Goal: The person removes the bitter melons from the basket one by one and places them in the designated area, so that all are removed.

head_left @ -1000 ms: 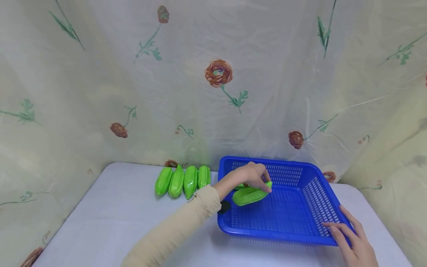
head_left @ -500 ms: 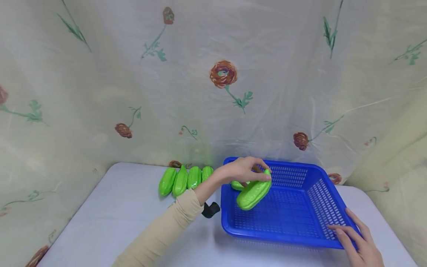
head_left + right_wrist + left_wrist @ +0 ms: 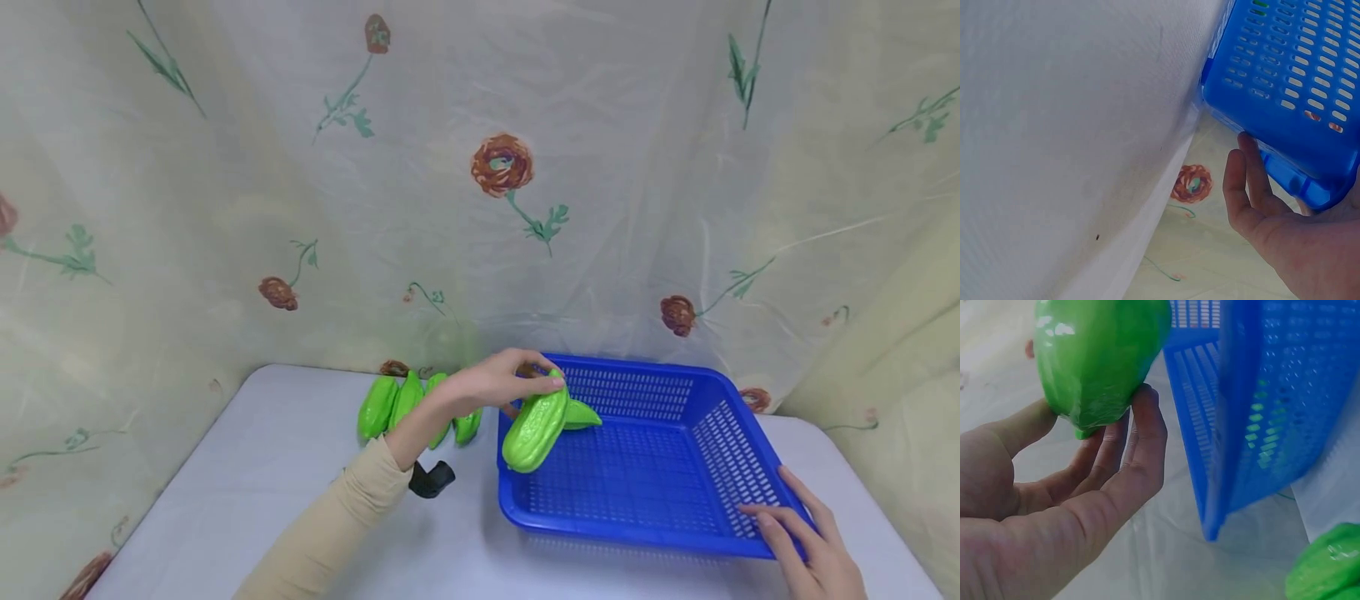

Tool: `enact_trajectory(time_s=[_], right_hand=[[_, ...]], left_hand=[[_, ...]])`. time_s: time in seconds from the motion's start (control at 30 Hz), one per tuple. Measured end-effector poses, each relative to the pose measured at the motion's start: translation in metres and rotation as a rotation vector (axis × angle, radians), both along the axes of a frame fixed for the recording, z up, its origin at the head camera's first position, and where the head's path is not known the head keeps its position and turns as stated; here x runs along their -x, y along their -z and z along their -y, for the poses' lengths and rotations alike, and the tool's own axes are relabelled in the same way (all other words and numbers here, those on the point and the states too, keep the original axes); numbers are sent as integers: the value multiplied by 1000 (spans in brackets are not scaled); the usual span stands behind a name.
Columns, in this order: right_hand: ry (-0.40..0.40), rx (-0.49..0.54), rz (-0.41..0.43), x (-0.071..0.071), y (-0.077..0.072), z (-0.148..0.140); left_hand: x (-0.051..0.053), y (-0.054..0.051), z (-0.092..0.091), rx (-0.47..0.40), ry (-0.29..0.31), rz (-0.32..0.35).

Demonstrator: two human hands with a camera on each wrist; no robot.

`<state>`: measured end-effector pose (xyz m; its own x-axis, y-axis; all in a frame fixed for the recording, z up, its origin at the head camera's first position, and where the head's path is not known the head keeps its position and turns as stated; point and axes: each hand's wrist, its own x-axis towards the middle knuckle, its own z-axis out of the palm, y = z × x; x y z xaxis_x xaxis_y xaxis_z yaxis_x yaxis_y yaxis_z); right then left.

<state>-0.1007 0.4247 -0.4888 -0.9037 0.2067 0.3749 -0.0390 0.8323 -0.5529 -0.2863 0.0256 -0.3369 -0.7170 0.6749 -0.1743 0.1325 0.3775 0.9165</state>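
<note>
In the head view, my left hand [image 3: 502, 379] pinches the stem end of a ridged green gourd [image 3: 536, 425]. That gourd hangs tilted over the left side of a blue plastic basket [image 3: 622, 533]. In the left wrist view, the thumb and fingertips meet around the narrow end of the held gourd [image 3: 1104, 362]. Another green gourd [image 3: 581, 415] lies inside the basket at its back left, partly hidden behind the held one. At the front right corner, my right hand [image 3: 817, 542] grips the basket rim, with fingers on both sides of it.
Left of the basket, several green gourds [image 3: 377, 407] lie side by side in a row, partly covered by my left arm. A black device [image 3: 432, 479] sits under the left wrist. The white table [image 3: 247, 467] backs onto a flowered curtain [image 3: 585, 275].
My left hand has lifted the gourd and moved left with it, from inside the basket toward its left rim. The gourd has tilted more upright. The right hand stays on the basket corner.
</note>
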Motion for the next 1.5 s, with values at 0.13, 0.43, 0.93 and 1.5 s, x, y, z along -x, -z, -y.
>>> enact_trajectory(time_s=[0.13, 0.43, 0.93, 1.5], right_hand=[[-3, -19, -23, 1, 1, 0], [-4, -12, -25, 0, 5, -1], [-14, -30, -106, 0, 10, 0], [-1, -14, 17, 1, 0, -1]], left_hand=[[1, 6, 16, -23, -39, 17], [3, 28, 57, -71, -141, 54], [22, 40, 154, -57, -259, 56], [30, 66, 225, -36, -540, -3]])
